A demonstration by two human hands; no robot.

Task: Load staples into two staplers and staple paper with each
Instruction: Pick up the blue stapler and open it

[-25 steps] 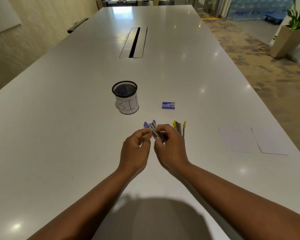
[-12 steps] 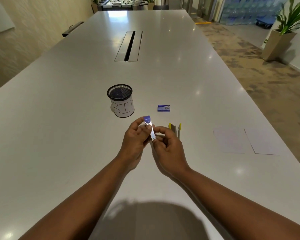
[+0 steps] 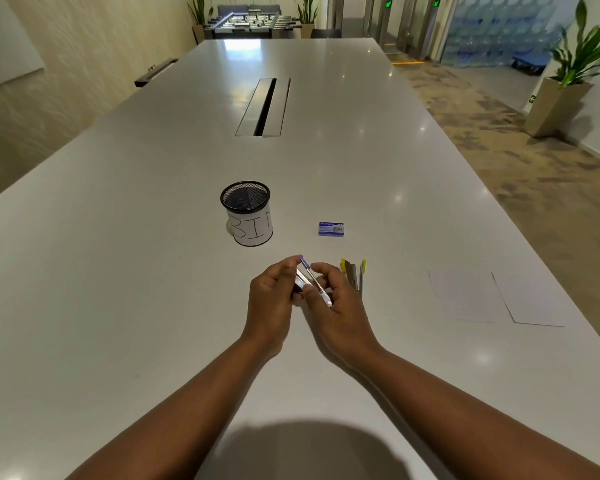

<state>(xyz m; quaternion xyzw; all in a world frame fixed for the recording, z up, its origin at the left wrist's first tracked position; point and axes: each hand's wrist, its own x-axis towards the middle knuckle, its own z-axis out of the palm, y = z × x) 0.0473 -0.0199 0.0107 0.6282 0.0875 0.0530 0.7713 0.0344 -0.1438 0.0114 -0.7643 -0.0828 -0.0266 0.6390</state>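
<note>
Head view: both hands hold the purple stapler (image 3: 311,282) just above the table (image 3: 118,271); the left hand (image 3: 274,299) grips its body, the right hand (image 3: 340,306) pinches the raised arm, probably exposing the staple channel. The yellow stapler (image 3: 354,275) lies open beside it, with the staple box (image 3: 330,229) and paper sheets (image 3: 492,296) near.

Purple stapler (image 3: 313,282), apparently hinged open earlier, now tilts between both hands.

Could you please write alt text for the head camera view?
Both hands, left hand and right hand, hold a purple stapler above a white table; a yellow stapler, staple box, mesh bin and paper sheets lie nearby.
</note>
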